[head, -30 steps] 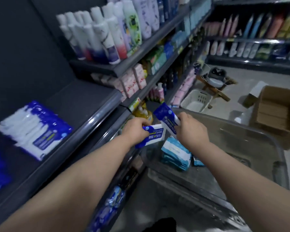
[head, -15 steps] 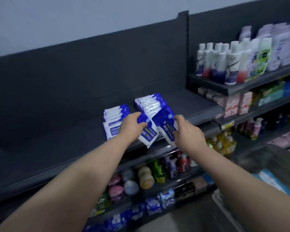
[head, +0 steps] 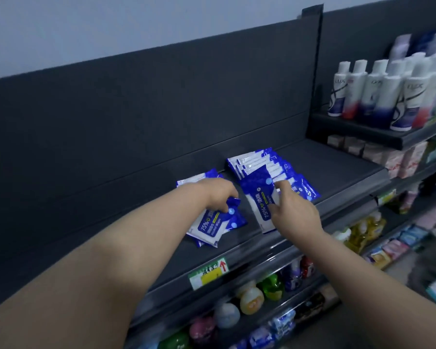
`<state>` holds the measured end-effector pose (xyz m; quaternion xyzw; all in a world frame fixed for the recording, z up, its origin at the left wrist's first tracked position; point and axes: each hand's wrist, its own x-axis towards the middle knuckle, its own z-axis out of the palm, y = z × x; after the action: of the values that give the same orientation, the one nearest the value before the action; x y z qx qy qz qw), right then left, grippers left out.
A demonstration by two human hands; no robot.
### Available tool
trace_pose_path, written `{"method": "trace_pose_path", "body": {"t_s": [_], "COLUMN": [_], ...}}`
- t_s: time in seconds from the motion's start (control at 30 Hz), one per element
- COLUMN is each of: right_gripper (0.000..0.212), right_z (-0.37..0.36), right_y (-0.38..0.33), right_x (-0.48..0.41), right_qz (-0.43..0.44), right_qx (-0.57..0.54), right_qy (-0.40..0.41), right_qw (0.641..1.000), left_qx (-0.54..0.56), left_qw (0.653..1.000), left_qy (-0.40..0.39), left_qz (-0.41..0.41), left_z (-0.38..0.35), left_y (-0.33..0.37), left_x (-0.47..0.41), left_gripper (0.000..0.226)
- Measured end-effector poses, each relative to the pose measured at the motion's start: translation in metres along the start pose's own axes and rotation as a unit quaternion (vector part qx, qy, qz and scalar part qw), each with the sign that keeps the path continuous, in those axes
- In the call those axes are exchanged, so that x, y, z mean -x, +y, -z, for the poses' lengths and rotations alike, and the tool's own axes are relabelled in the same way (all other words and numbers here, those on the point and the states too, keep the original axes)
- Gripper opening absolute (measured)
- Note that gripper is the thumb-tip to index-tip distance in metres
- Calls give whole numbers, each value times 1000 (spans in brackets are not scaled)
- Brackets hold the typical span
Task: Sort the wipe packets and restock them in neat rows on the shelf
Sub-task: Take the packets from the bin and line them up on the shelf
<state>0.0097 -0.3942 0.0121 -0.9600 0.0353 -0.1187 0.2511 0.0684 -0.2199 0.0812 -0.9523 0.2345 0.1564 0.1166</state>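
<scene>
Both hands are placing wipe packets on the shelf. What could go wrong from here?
The tilted packet in the right hand reaches toward the shelf's front edge; it might slide off. The left hand grips the top packet of a skewed left stack, so that row may end untidy.

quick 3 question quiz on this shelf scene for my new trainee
1. True or false: the left hand grips a blue-and-white plastic wipe packet on the dark grey metal shelf.
2. How many piles of packets lie there? A one, B two, C four.
3. Fill in: the white plastic bottles stand to the packets' ___.
Key: 1 true; 2 B; 3 right.
</scene>
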Motion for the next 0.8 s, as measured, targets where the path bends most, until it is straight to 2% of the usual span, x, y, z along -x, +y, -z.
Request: {"method": "trace_pose_path", "body": {"t_s": [0.07, 0.17, 0.23, 0.33, 0.43, 0.53, 0.67, 0.7, 0.73, 0.8], "right_gripper": [42, 44, 44, 43, 39, 37, 39, 38, 38, 38], "right_z": [-3, -5, -6, -10, -13, -14, -16, -18, -19, -23], "right_y": [6, 13, 13, 9, 1, -6, -9, -10, -11, -17], "right_x": [-3, -9, -14, -18, -19, -22, -28, -29, -29, -30], "right_qz": [-36, -67, -75, -78, -69, -51, -46, -45, -47, -56], "right_qx": [9, 17, 16, -4, -31, -47, -104, -121, -136, -190], "right_qy": [8, 16, 11, -7, -27, -43, -79, -89, -100, -124], "right_qw": [999, 997, 997, 997, 997, 997, 990, 988, 985, 972], "left_qx": [-19, -27, 7, 69, 95, 74, 52, 76, 148, 361], "left_qw": [999, 996, 992, 983, 986, 988, 980, 975, 960, 890], "left_qy": [-4, 47, 107, 171, 106, 35, 72, 99, 135, 171], "left_qz": [-39, -74, -62, 3, 91, 130, 177, 186, 196, 222], "left_z": [-8, -23, -35, -49, -58, -68, -73, -73, -72, -67], "left_y": [2, 3, 2, -6, -14, -20, -19, -17, -16, -10], "left_x": [-19, -39, -44, -35, -15, -3, -1, -1, -1, -3], "left_gripper": [34, 41, 49, 58, 64, 68, 69, 62, 53, 47]}}
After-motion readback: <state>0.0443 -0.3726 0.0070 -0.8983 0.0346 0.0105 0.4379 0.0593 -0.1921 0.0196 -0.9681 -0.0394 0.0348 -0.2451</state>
